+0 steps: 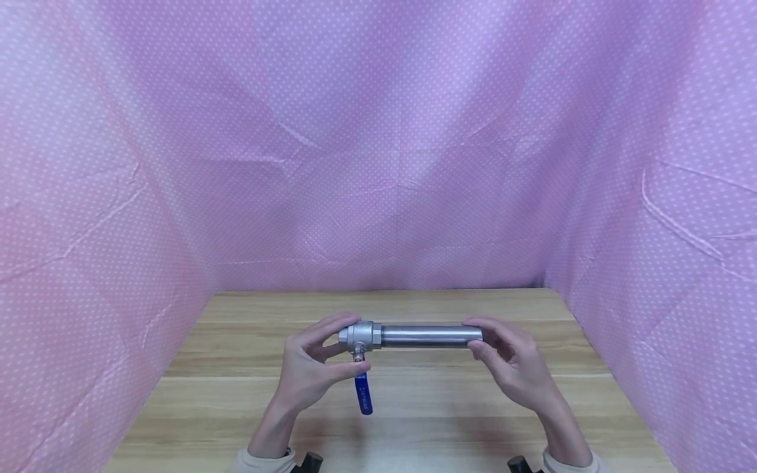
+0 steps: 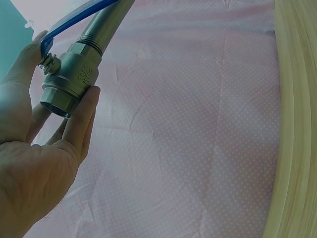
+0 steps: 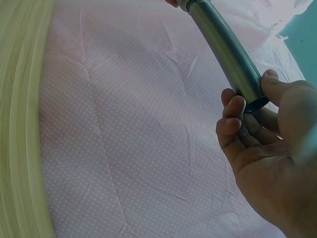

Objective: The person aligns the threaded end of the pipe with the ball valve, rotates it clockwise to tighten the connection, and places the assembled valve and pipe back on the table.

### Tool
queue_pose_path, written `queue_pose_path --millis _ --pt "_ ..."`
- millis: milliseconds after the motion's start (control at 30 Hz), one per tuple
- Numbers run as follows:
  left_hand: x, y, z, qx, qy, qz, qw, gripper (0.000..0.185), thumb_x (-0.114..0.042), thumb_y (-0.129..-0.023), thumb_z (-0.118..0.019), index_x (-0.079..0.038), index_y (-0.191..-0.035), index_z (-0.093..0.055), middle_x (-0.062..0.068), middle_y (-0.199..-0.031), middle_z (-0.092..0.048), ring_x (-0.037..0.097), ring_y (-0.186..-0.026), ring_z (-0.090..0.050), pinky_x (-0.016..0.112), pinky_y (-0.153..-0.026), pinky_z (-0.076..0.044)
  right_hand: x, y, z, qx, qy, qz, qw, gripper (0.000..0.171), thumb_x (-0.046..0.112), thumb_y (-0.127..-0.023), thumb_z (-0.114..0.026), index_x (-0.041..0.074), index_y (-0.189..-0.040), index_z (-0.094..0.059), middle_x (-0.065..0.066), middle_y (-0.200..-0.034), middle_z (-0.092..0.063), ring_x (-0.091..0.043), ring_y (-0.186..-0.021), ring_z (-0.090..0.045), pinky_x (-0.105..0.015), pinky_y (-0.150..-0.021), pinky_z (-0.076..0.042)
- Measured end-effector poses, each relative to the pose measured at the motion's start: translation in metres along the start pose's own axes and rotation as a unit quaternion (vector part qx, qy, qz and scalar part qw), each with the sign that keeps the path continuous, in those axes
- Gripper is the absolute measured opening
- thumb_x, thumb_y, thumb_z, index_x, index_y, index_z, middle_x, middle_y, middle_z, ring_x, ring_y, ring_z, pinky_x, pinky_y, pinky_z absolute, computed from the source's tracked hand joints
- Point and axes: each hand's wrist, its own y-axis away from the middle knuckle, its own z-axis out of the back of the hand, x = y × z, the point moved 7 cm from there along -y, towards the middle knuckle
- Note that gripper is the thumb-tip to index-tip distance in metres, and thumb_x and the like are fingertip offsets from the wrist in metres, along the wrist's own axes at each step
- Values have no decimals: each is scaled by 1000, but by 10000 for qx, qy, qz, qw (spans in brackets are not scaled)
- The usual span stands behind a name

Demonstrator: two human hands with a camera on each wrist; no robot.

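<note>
A silver ball valve (image 1: 360, 336) with a blue lever handle (image 1: 363, 393) is joined to a straight steel pipe (image 1: 426, 336), held level above the table. My left hand (image 1: 307, 364) grips the valve, fingers on its body and thumb against the handle. In the left wrist view, threads show where the pipe (image 2: 110, 25) meets the valve (image 2: 72, 74), whose near end is open. At the pipe's far right end, my right hand (image 1: 511, 361) pinches it between thumb and fingers. The right wrist view shows the pipe's (image 3: 230, 54) open end at the fingertips.
Below the hands lies a wooden table (image 1: 414, 407). Pink polka-dot cloth (image 1: 396, 164) hangs behind it and along both sides. Two dark round-ended objects (image 1: 311, 460) stick up at the bottom edge near the sleeves.
</note>
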Motion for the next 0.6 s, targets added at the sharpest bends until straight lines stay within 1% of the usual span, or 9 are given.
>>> queue_pose_path --millis 100,167,200,267,333,367,433,533,600 --pt "0 0 1 -24 -7 -20 10000 68 18 -74 -95 7 -138 -74 13 -141 -78 12 -126 -76 42 -104 -73 1 -1 -1 -9 -198 88 9998 49 -27 -88 -74 -7 -133 -72 -3 -95 -73 -2 -76 -66 -18 -54 -58" --pt "-1 -1 1 -41 -16 -40 10000 68 18 -74 -95 8 -138 -74 7 -141 -79 12 -126 -76 42 -104 -73 3 -2 -2 7 -484 262 9985 53 -29 -86 -74 -11 -136 -69 -7 -104 -73 -3 -80 -64 -17 -57 -58" --pt "-1 -1 1 -42 -22 -38 10000 68 18 -74 -95 8 -138 -74 3 -141 -79 11 -126 -76 42 -104 -73 4 -3 -2 37 -656 329 9973 55 -31 -85 -74 -13 -137 -67 -8 -109 -73 -3 -84 -67 -17 -62 -60" --pt "-1 -1 1 -45 -21 -38 10000 68 18 -74 -95 8 -138 -74 -1 -141 -78 11 -126 -76 42 -104 -73 5 -5 -4 110 -993 459 9939 58 -35 -83 -72 -18 -138 -63 -11 -120 -72 -4 -96 -71 -15 -76 -66" --pt "-1 -1 1 -45 -19 -48 10000 68 18 -74 -95 8 -138 -73 -2 -141 -78 11 -126 -76 41 -104 -73 7 -6 -5 168 -1241 559 9906 61 -39 -80 -69 -20 -138 -61 -14 -131 -70 -8 -111 -75 -17 -93 -69" --pt "-1 -1 1 -42 -19 -49 10000 68 18 -74 -95 8 -138 -73 -3 -141 -78 11 -126 -76 41 -104 -73 7 -6 -5 190 -1329 606 9891 61 -41 -79 -68 -22 -137 -60 -15 -132 -70 -10 -117 -76 -19 -100 -69" --pt "-1 -1 1 -36 2 -59 10000 68 19 -74 -95 9 -138 -73 -1 -141 -79 11 -125 -76 41 -103 -73 8 -6 -6 202 -1400 689 9875 61 -42 -78 -68 -23 -135 -60 -17 -134 -69 -12 -124 -75 -22 -108 -68" --pt "-1 -1 1 -28 17 -64 10000 68 19 -74 -95 9 -138 -73 5 -141 -79 11 -125 -77 42 -103 -73 8 -6 -5 194 -1361 775 9875 58 -39 -79 -70 -23 -134 -60 -19 -133 -68 -13 -125 -73 -22 -108 -67" --pt "-1 -1 1 -29 23 -55 10000 68 19 -74 -95 8 -138 -73 11 -141 -78 12 -125 -77 42 -104 -73 8 -6 -5 183 -1298 797 9882 57 -37 -80 -72 -22 -134 -61 -19 -133 -69 -13 -124 -73 -21 -106 -68"
